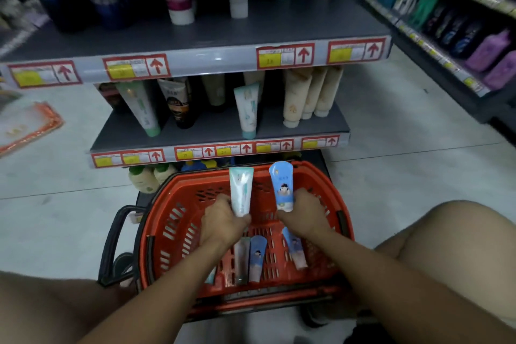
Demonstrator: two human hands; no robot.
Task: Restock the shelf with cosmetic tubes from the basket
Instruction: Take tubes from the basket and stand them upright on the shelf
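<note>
A red plastic basket [178, 220] sits on the floor in front of the grey shelf unit [201, 131]. My left hand [223, 222] grips a white and mint-green tube [241, 193] by its lower end and holds it upright over the basket. My right hand [305, 213] holds a blue tube with a cartoon figure [282, 184], also upright. Several more tubes [257, 257] lie on the basket's bottom beneath my forearms. On the middle shelf a matching mint tube [247, 112] stands among other tubes.
The upper shelf [217, 33] carries tall tubes and bottles. A second shelving run [446, 25] with bottles stands at the right. An orange-edged package [28, 126] lies on the floor at the left. The basket's black handle [111, 243] sticks out leftward. My knees flank the basket.
</note>
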